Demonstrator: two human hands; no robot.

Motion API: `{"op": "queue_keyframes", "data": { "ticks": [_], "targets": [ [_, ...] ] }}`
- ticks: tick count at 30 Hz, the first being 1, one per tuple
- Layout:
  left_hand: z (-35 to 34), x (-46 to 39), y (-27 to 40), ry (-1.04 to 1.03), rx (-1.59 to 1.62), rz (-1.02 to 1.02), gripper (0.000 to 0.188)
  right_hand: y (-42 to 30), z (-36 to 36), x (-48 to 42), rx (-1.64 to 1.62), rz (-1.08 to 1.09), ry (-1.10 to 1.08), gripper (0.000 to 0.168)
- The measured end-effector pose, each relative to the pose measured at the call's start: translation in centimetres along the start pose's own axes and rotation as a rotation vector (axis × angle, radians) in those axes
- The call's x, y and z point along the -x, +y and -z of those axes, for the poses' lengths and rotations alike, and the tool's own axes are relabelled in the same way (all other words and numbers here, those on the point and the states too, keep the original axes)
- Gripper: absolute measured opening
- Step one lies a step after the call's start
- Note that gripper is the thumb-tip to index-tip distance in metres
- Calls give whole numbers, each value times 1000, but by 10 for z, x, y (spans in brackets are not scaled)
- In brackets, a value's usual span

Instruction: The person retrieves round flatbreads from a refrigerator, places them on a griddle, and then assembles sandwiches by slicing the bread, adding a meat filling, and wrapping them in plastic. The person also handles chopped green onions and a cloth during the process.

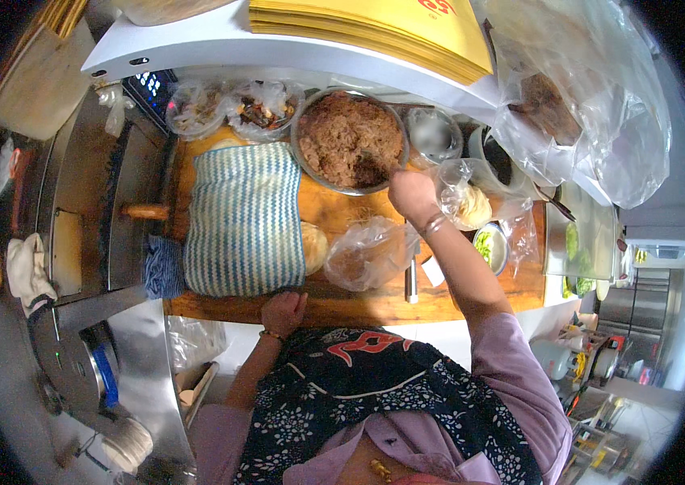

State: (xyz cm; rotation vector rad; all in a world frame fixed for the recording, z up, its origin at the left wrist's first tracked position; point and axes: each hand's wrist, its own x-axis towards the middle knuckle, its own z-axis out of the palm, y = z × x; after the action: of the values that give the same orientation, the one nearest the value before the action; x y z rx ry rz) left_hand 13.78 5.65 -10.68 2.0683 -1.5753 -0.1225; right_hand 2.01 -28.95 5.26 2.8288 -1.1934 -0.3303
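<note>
My right hand (413, 193) is curled at the near right rim of a large metal bowl (297, 159) of brown shredded meat (348, 136). Its fingertips point towards the meat; whether they grip a utensil is hidden. My left hand (284, 312) rests loosely curled on the front edge of the wooden worktop (354, 308), with nothing visible in it. Just beyond it lies a blue-and-cream striped towel (245, 224), and a round bread (313, 247) pokes out from under its right side. A clear plastic bag (370, 254) lies crumpled between my hands.
A metal-handled tool (411, 282) lies beside a small white item (433, 271). On the right are a bowl of chopped greens (499, 248) and bagged pale food (473, 206). Plastic-lined bowls (264, 112) stand behind the towel. A shelf with yellow paper bags (373, 30) overhangs the back.
</note>
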Motion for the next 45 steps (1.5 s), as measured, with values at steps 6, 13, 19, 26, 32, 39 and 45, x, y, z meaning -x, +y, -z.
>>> {"op": "queue_keyframes", "data": {
  "ticks": [6,13,19,26,32,39,45],
  "targets": [
    [-6,1,-2,-53,25,-4,34,6,-17,4,-39,-135,19,14],
    [-9,5,-5,-25,10,0,34,-33,-19,18,-33,-36,59,15],
    [-3,2,0,-11,-12,-15,34,-19,-25,39,71,13,-28,15],
    [-2,2,-2,-31,30,16,34,4,-13,-10,80,80,-96,18],
    [3,0,2,-10,40,15,34,2,-20,26,164,94,-39,20],
    [2,-1,1,-32,21,-12,33,16,-47,6,181,148,-25,22],
    [-13,13,-14,6,219,-53,28,30,-62,10,196,116,-75,43]
  ]
}}
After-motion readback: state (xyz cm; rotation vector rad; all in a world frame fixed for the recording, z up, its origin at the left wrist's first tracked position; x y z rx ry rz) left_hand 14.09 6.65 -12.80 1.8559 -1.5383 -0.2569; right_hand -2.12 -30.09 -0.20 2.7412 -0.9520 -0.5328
